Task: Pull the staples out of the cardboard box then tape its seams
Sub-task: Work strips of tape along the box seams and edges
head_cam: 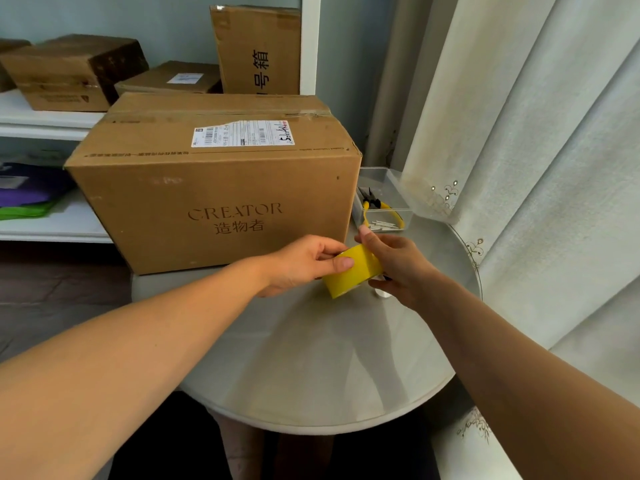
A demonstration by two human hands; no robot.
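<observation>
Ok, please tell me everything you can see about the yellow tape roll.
The tape roll is a wide yellow roll, glossy like plastic packing tape. It is held tilted just above the round table, in front of the big box. The left hand grips it, thumb on its outer face. The right hand holds its right side, where a little of a whitish core shows. No loose tape end is visible.

Both hands [301,263] [398,268] grip yellow tape roll [349,275] before cardboard box [214,188].

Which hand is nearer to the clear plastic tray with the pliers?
Right. The right hand is just in front of the tray; the left hand is farther left, across the tape roll.
</observation>
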